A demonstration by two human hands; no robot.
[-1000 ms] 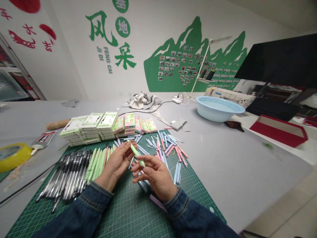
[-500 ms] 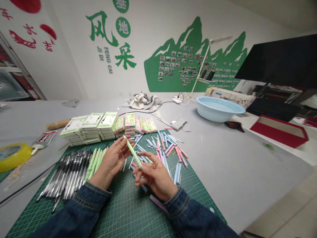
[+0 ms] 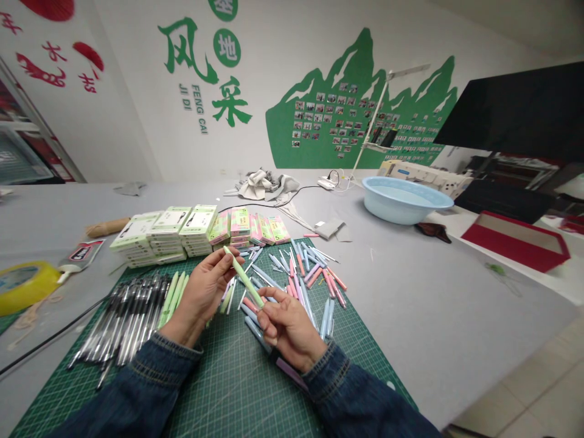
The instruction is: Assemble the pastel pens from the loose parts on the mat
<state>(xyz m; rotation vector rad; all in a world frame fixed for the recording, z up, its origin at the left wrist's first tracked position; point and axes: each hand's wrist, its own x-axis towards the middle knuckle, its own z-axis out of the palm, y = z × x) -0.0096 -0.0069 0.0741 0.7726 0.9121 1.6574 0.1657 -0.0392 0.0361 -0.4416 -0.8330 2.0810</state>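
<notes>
One green pen (image 3: pixel 244 285), two hands (image 3: pixel 203 298) (image 3: pixel 292 331)

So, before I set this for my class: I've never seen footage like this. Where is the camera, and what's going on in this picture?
The camera is worn on a person's head and looks forward and down, so the arms in denim sleeves are that person's own. Their left hand and right hand both hold a pale green pen. Below the hands lies a green cutting mat on a grey table. On the mat are black pens and pastel pens, with stacks of small boxes just beyond.
</notes>
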